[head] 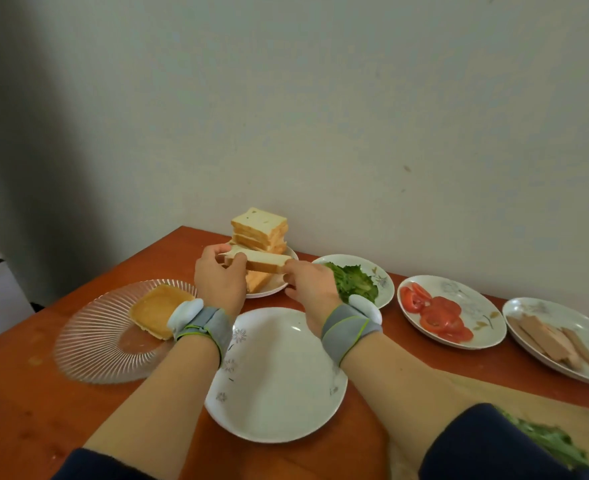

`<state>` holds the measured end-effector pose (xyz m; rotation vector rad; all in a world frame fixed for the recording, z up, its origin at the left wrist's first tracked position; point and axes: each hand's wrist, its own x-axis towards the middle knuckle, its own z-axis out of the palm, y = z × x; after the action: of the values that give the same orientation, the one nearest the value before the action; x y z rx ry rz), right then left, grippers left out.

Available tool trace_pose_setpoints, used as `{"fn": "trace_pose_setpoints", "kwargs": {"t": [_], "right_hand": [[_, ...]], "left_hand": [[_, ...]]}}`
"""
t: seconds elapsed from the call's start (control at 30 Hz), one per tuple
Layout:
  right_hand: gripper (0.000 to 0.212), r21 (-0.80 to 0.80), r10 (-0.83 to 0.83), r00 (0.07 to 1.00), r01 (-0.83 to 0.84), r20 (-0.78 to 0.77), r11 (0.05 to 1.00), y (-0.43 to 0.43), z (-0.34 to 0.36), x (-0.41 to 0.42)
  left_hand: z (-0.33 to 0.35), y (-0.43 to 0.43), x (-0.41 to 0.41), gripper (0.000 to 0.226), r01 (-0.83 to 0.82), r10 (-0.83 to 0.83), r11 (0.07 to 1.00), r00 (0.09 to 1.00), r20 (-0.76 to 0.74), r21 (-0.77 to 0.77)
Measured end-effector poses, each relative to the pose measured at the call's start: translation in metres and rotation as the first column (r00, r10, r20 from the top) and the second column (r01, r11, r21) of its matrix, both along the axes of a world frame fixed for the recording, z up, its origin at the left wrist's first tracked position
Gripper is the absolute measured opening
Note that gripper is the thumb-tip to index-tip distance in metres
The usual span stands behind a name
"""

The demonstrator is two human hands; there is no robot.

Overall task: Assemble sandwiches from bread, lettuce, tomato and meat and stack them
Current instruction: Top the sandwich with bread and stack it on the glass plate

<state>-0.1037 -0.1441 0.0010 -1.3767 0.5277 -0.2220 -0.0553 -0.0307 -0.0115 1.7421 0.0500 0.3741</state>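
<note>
I hold one bread slice (261, 262) by its ends, my left hand (218, 282) pinching one edge and my right hand (312, 289) the other, just in front of the bread stack (260, 230); this looks like the base-laying step. Next it should come down flat on the white plate (279, 375) on the bench (19, 393); then lettuce (353, 284), tomato (435, 315), meat (556, 342).

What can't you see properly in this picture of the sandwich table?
Head view only:
- Green leaves on the wooden board: cut off by the bottom right edge and hidden by a dark sleeve.
- White plate of brown meat strips: its right side is cut off by the frame edge.
- Slice of white bread held by the left hand and right hand: the fingers cover its ends.
- White plate under the bread stack: mostly hidden by both hands.
</note>
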Motion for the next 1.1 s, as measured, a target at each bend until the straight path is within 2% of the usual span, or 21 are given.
{"fn": "trace_pose_setpoints", "kwargs": {"t": [0.1, 0.2, 0.4, 0.5, 0.6, 0.67, 0.77, 0.8, 0.87, 0.9, 0.93, 1.03, 1.1], "right_hand": [[0.008, 0.084, -0.107, 0.994, 0.104, 0.036, 0.991, -0.024, 0.000, -0.031], [0.009, 0.090, -0.157, 0.985, 0.150, 0.074, 0.985, -0.049, -0.002, -0.070], [0.007, -0.090, -0.188, 0.981, 0.192, 0.051, 0.977, -0.101, -0.013, -0.156], [0.008, -0.127, -0.185, 0.982, 0.186, 0.024, 0.974, -0.123, -0.011, -0.197], [0.010, -0.211, -0.177, 0.984, 0.170, -0.013, 0.962, -0.146, -0.005, -0.233], [0.010, -0.261, -0.188, 0.982, 0.172, -0.034, 0.950, -0.160, -0.002, -0.254], [0.011, -0.294, -0.211, 0.975, 0.184, -0.063, 0.938, -0.176, 0.003, -0.277], [0.007, -0.289, -0.215, 0.975, 0.188, -0.064, 0.939, -0.179, 0.005, -0.282], [0.012, -0.272, -0.233, 0.970, 0.206, -0.074, 0.940, -0.186, 0.004, -0.292], [0.007, -0.268, -0.240, 0.967, 0.209, -0.088, 0.940, -0.189, 0.002, -0.296], [0.004, -0.265, -0.250, 0.962, 0.214, -0.109, 0.940, -0.190, 0.000, -0.299], [0.013, -0.235, -0.263, 0.953, 0.224, -0.152, 0.946, -0.192, -0.007, -0.305], [0.018, -0.218, -0.260, 0.951, 0.221, -0.167, 0.950, -0.192, -0.011, -0.308]], "left_hand": [[0.002, -0.014, -0.032, 0.022, 0.094, -0.098, 0.989, 0.995, -0.032, -0.116], [-0.002, -0.029, -0.068, 0.022, 0.189, -0.203, 0.968, 0.977, -0.069, -0.165], [-0.014, -0.068, -0.140, 0.048, 0.407, -0.434, 0.898, 0.882, -0.182, -0.168], [-0.019, -0.086, -0.166, 0.047, 0.512, -0.552, 0.833, 0.800, -0.235, -0.211], [-0.020, -0.105, -0.186, 0.056, 0.611, -0.657, 0.754, 0.698, -0.284, -0.241], [-0.018, -0.119, -0.199, 0.048, 0.664, -0.704, 0.709, 0.648, -0.292, -0.235], [-0.013, -0.136, -0.215, 0.014, 0.728, -0.748, 0.658, 0.605, -0.272, -0.192], [-0.013, -0.140, -0.218, 0.013, 0.744, -0.756, 0.647, 0.594, -0.276, -0.170], [-0.015, -0.147, -0.222, 0.007, 0.767, -0.762, 0.630, 0.582, -0.285, -0.118], [-0.017, -0.150, -0.223, 0.010, 0.775, -0.755, 0.628, 0.587, -0.292, -0.068], [-0.018, -0.153, -0.224, 0.023, 0.787, -0.750, 0.617, 0.589, -0.301, 0.003], [-0.020, -0.157, -0.227, 0.066, 0.767, -0.684, 0.612, 0.636, -0.358, 0.193], [-0.019, -0.157, -0.231, 0.073, 0.758, -0.664, 0.610, 0.648, -0.372, 0.232]]}}
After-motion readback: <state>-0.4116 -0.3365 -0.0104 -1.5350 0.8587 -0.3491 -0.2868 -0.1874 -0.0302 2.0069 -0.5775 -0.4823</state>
